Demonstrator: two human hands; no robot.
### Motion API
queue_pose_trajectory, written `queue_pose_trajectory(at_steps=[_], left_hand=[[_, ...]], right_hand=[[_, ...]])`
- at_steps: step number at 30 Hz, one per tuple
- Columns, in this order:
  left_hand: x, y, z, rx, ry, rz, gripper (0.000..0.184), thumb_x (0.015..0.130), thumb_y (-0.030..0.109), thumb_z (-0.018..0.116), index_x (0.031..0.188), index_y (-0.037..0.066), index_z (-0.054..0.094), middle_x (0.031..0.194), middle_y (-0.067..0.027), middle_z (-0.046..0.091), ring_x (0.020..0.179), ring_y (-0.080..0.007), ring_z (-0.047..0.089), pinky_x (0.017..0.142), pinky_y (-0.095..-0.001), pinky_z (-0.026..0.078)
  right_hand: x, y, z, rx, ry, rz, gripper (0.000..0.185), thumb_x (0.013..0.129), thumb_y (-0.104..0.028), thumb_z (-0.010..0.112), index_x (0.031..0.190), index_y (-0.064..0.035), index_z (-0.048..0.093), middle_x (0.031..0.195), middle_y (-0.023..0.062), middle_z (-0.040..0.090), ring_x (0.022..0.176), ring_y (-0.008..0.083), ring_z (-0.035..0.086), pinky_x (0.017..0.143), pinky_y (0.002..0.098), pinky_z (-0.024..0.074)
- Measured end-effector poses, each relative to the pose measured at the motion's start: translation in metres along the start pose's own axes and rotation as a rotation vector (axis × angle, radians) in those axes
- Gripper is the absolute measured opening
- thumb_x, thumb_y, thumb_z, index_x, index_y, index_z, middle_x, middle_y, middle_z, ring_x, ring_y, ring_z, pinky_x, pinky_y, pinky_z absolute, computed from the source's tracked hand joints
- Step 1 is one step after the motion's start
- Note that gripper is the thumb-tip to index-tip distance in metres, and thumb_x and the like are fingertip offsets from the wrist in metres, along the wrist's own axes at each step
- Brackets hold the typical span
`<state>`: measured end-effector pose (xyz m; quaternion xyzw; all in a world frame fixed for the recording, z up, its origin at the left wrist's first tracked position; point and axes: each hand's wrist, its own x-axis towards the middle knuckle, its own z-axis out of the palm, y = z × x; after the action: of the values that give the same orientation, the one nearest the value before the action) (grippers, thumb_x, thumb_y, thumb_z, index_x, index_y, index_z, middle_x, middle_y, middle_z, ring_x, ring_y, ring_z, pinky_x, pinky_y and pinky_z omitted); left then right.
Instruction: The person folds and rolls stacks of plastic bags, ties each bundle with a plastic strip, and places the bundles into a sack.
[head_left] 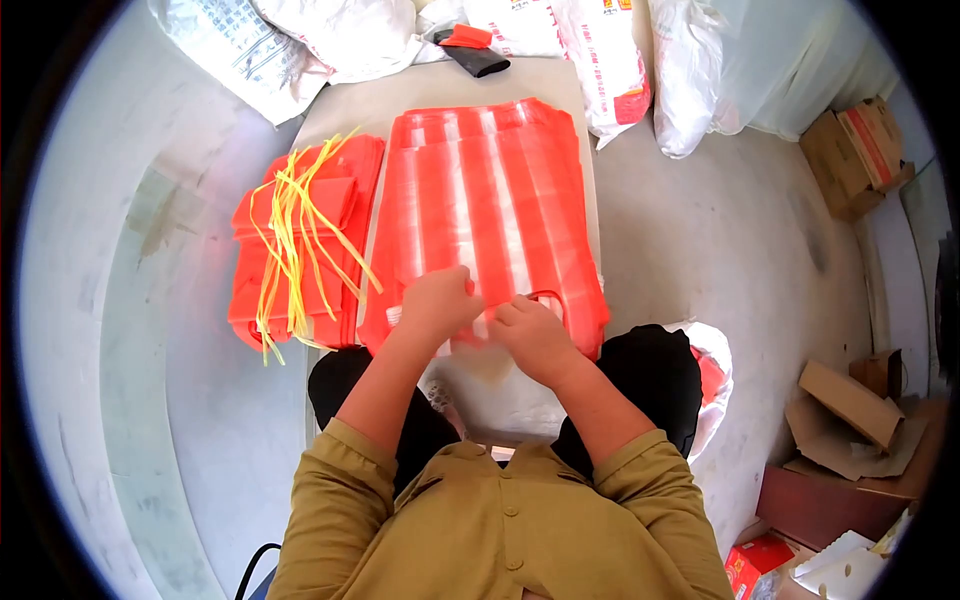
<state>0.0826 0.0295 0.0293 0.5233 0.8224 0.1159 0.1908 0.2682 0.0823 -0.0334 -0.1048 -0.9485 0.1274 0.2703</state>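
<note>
A stack of red-and-white striped plastic bags [485,190] lies flat on the table [545,80] in front of me. At its near edge, my left hand [440,302] has its fingers curled against the plastic. My right hand [532,338] is just beside it, fingers bent down over the same edge near a small opening in the bags. What either hand pinches is hidden. Left of the stack lies a folded pile of red bags [345,215], with a bundle of yellow strips [300,240] on top.
White sacks [600,70] line the far side. A black and red item [475,55] rests at the table's far end. Cardboard boxes stand at the right [860,150] and lower right [860,410]. A white bag with red contents [712,375] is by my right knee.
</note>
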Motion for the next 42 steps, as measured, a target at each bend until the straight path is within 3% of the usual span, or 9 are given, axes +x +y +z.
queue_pose_trajectory(at_steps=[4, 10, 13, 19, 25, 31, 35, 38, 42], left_hand=[[0.005, 0.005, 0.003, -0.131, -0.066, -0.045, 0.038, 0.086, 0.038, 0.066, 0.096, 0.002, 0.072, 0.090, -0.0180, 0.073, 0.083, -0.0335, 0.071, 0.075, -0.0419, 0.055], [-0.010, -0.024, 0.026, -0.624, -0.062, 0.078, 0.023, 0.095, 0.015, 0.058, 0.104, 0.001, 0.073, 0.095, -0.0201, 0.073, 0.083, -0.0318, 0.071, 0.078, -0.0411, 0.055], [-0.021, -0.031, 0.029, -0.497, -0.052, 0.200, 0.027, 0.088, 0.003, 0.066, 0.114, 0.001, 0.072, 0.105, -0.0154, 0.072, 0.095, -0.0290, 0.069, 0.088, -0.0408, 0.054], [-0.035, -0.022, 0.032, -0.280, 0.195, 0.507, 0.029, 0.079, -0.001, 0.068, 0.107, 0.003, 0.071, 0.116, -0.0127, 0.068, 0.110, -0.0364, 0.059, 0.096, -0.0435, 0.050], [-0.022, -0.030, 0.049, -0.248, 0.269, 0.520, 0.021, 0.088, 0.000, 0.066, 0.108, 0.004, 0.070, 0.106, -0.0131, 0.070, 0.101, -0.0329, 0.065, 0.090, -0.0394, 0.053], [-0.005, -0.051, 0.065, -0.975, -0.021, -0.114, 0.016, 0.098, 0.013, 0.057, 0.097, 0.004, 0.070, 0.096, -0.0033, 0.071, 0.089, -0.0147, 0.064, 0.081, -0.0308, 0.050], [0.003, -0.054, 0.065, -1.157, -0.045, -0.095, 0.016, 0.103, 0.013, 0.055, 0.106, 0.003, 0.068, 0.098, 0.0009, 0.068, 0.093, -0.0093, 0.062, 0.085, -0.0265, 0.049], [0.001, -0.049, 0.059, -1.184, -0.045, -0.106, 0.016, 0.101, 0.014, 0.056, 0.105, 0.004, 0.068, 0.098, 0.0012, 0.068, 0.092, -0.0074, 0.059, 0.083, -0.0246, 0.046], [0.003, -0.056, 0.061, -1.184, -0.062, -0.096, 0.016, 0.101, 0.015, 0.056, 0.103, 0.004, 0.068, 0.097, 0.0016, 0.068, 0.090, -0.0069, 0.059, 0.082, -0.0239, 0.046]], right_hand=[[-0.001, 0.002, 0.003, 0.018, -0.006, 0.004, 0.002, 0.075, -0.010, 0.064, 0.076, -0.0093, 0.064, 0.088, 0.0040, 0.061, 0.088, 0.0237, 0.059, 0.075, 0.0351, 0.0518], [-0.001, -0.001, 0.003, 0.020, 0.013, 0.078, 0.007, 0.077, -0.010, 0.064, 0.083, -0.0088, 0.067, 0.089, 0.0056, 0.062, 0.090, 0.0257, 0.062, 0.073, 0.0374, 0.0528], [0.002, -0.003, -0.003, 0.041, 0.043, 0.147, 0.009, 0.078, -0.011, 0.064, 0.087, -0.0091, 0.068, 0.088, 0.0058, 0.063, 0.089, 0.0269, 0.063, 0.072, 0.0393, 0.0534], [0.008, -0.003, 0.002, 0.072, 0.077, 0.229, 0.012, 0.081, -0.010, 0.069, 0.092, -0.0112, 0.071, 0.088, 0.0037, 0.066, 0.085, 0.0264, 0.064, 0.072, 0.0395, 0.0549], [0.012, 0.005, -0.018, 0.227, 0.141, 0.451, 0.014, 0.092, -0.014, 0.066, 0.103, -0.0080, 0.072, 0.099, 0.0074, 0.071, 0.092, 0.0274, 0.067, 0.078, 0.0373, 0.0553], [-0.013, 0.070, -0.031, 0.684, 0.460, 0.894, 0.032, 0.104, -0.019, 0.057, 0.134, -0.0063, 0.062, 0.115, 0.0085, 0.067, 0.104, 0.0187, 0.063, 0.094, 0.0326, 0.0500], [-0.015, 0.066, -0.050, 0.749, 0.311, 1.023, 0.043, 0.107, -0.018, 0.051, 0.148, -0.0056, 0.049, 0.128, 0.0133, 0.064, 0.116, 0.0226, 0.061, 0.105, 0.0349, 0.0456], [-0.025, 0.079, -0.024, 0.690, 0.302, 0.885, 0.048, 0.103, -0.018, 0.053, 0.147, -0.0004, 0.048, 0.150, 0.0221, 0.049, 0.135, 0.0348, 0.051, 0.115, 0.0419, 0.0388], [-0.022, 0.088, -0.017, 0.584, 0.337, 0.784, 0.049, 0.102, -0.018, 0.053, 0.148, -0.0005, 0.047, 0.154, 0.0241, 0.045, 0.145, 0.0371, 0.041, 0.121, 0.0432, 0.0308]])
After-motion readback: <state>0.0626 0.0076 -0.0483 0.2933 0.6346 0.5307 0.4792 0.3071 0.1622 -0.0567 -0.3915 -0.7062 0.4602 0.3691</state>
